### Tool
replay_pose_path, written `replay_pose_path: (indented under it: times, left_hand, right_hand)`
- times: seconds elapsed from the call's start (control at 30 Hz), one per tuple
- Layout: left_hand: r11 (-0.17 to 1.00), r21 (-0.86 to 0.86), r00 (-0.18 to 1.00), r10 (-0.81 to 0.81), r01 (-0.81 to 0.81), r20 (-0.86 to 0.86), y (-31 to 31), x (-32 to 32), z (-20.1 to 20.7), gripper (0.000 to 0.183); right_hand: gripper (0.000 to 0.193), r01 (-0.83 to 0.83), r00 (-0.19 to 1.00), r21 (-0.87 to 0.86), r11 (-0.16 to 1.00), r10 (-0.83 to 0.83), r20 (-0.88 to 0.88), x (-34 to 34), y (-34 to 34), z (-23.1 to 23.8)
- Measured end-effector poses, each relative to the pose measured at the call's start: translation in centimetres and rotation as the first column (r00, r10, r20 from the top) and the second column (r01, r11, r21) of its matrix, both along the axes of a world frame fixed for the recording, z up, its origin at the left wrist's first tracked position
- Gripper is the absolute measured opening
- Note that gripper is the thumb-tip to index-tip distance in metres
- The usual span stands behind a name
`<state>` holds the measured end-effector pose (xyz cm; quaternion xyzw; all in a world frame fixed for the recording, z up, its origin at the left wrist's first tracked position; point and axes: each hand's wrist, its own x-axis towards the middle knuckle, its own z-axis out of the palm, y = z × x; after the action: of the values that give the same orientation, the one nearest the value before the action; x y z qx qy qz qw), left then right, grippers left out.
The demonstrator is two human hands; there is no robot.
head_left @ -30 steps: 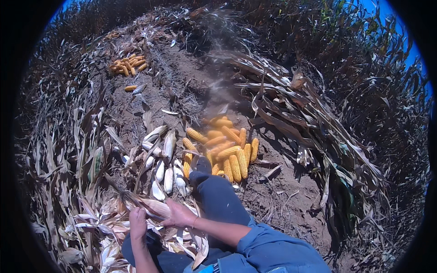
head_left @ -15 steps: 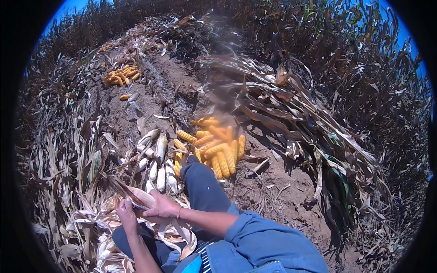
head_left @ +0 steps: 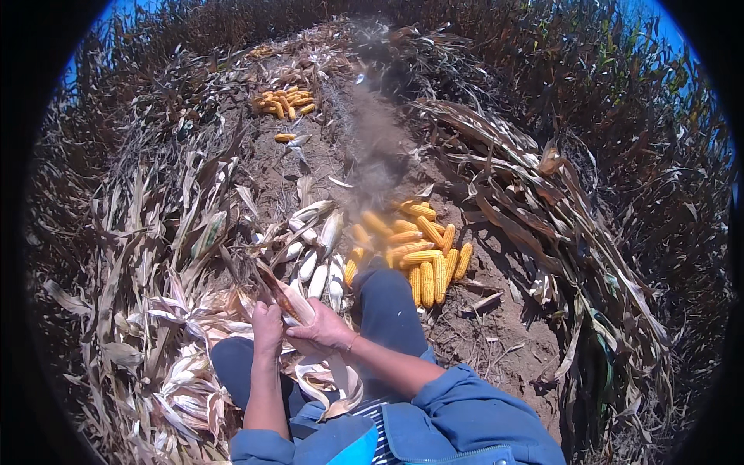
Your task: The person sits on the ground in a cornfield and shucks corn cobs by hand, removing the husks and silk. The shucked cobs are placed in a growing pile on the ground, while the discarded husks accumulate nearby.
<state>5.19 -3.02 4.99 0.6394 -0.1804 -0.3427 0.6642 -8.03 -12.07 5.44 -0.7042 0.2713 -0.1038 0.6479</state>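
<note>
Between my hands, above my lap, is an ear of corn in its pale, dry husk (head_left: 301,307), its tip pointing up and left. My right hand (head_left: 324,330) is wrapped round its lower part. Closed in a fist against the other side, my left hand (head_left: 268,324) grips the husk; what lies inside the fist is hidden. A brownish strip shows along the husk's left side. Peeled husk (head_left: 335,380) hangs below my right hand onto my lap. Beyond my hands lie several ears still in white husks (head_left: 318,271).
Bare yellow corn cobs (head_left: 422,260) are piled past my knee (head_left: 391,302). A second cob pile (head_left: 285,101) lies farther off, with a single cob (head_left: 285,138) nearer. Loose husks (head_left: 194,380) cover the left ground; cut dry stalks (head_left: 535,209) lie right. A blurry smudge crosses the middle.
The view has swung left, so the scene sits farther right in the picture. My right hand still holds the ear, and my left fist stays close against the husk.
</note>
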Motion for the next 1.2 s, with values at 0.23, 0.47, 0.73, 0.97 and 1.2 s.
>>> replay_pose_path:
  times: [0.23, 0.47, 0.73, 0.97, 1.2]
  left_hand:
    - [0.992, 0.002, 0.992, 0.123, -0.123, -0.03, 1.8, 0.1, -2.9, 0.029]
    - [0.998, 0.011, 0.959, 0.054, -0.06, 0.278, 2.2, -0.3, -0.6, 0.031]
    - [0.886, 0.429, 0.856, -0.08, -0.173, 0.511, 3.3, -0.8, 3.7, 0.033]
    - [0.871, -0.316, 0.91, 0.282, -0.375, -0.303, 2.0, -3.1, -0.6, 0.023]
    - [0.881, -0.2, 0.736, 0.214, -0.429, -0.642, 0.2, -3.5, 3.7, 0.028]
  right_hand:
    - [0.07, -0.106, 0.971, 0.353, 0.929, 0.02, 0.238, 0.6, 1.9, -0.2]
    - [0.068, -0.003, 0.992, 0.133, 0.991, -0.014, 0.129, -0.1, 1.0, -1.5]
    - [0.066, -0.048, 0.996, -0.184, 0.982, 0.06, 0.064, -0.6, 2.1, 1.3]
    - [0.059, 0.002, 0.968, 0.11, 0.994, -0.029, 0.25, 0.7, 1.4, 0.1]
    - [0.032, 0.265, 0.838, 0.566, 0.781, -0.477, 0.266, 2.8, -1.2, -1.2]
